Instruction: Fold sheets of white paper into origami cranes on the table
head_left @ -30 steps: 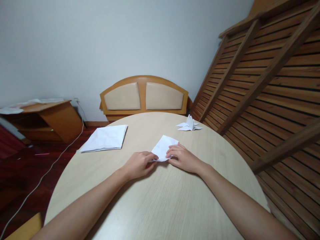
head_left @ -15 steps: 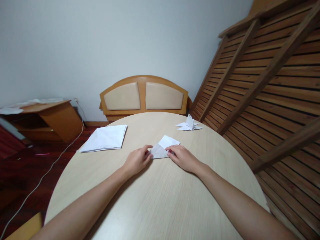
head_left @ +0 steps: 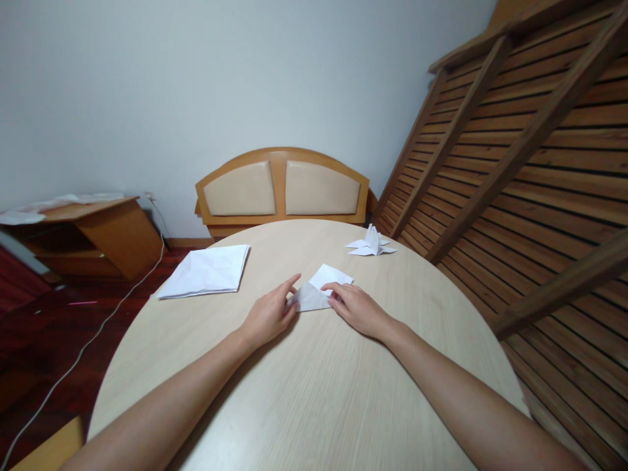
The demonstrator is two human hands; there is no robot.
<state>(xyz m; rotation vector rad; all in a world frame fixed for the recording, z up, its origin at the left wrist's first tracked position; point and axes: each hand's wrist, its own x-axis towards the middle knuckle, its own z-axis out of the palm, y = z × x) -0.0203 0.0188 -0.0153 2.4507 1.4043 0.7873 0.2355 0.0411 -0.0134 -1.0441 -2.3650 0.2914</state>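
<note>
A small white sheet of paper [head_left: 321, 288] lies partly folded on the round light-wood table [head_left: 314, 392], its near flap turned up over the rest. My left hand [head_left: 269, 314] pinches the flap's left corner, index finger stretched out. My right hand [head_left: 356, 307] presses its fingertips on the right side of the fold. Both forearms rest on the table.
A stack of white sheets [head_left: 206, 269] lies at the table's far left. A finished folded paper figure [head_left: 371, 243] sits at the far right edge. Behind the table stands a padded chair back [head_left: 282, 186]. Slatted wood panels [head_left: 520, 163] lean at right; a cable [head_left: 73, 360] crosses the floor.
The near corner of the paper has been lifted and folded away from me over the sheet. Both hands moved slightly forward; my left index finger has stretched out.
</note>
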